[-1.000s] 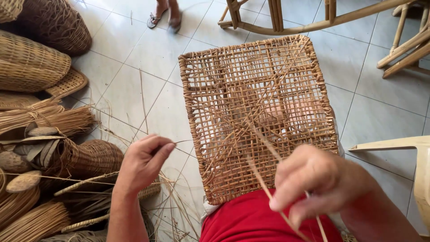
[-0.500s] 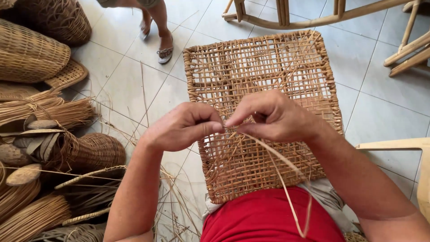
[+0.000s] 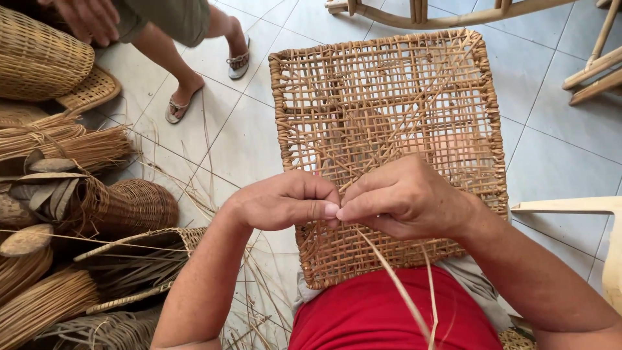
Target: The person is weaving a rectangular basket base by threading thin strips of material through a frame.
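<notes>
While the left hand [image 3: 285, 202] and right hand [image 3: 402, 198] pinch shut on a thin pale cane strand [image 3: 395, 285] against the square tan open-weave panel [image 3: 389, 116] just beyond the grip, a sharp pull could snap it.

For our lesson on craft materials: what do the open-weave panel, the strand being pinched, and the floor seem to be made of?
The woven panel looks like natural cane or rattan: tan, matte strips in an open grid with a wrapped edge. The loose strand, pinched between the left hand and right hand, seems the same pale fibre. The floor appears to be glazed ceramic tile: grey, smooth, with grout lines.
</notes>
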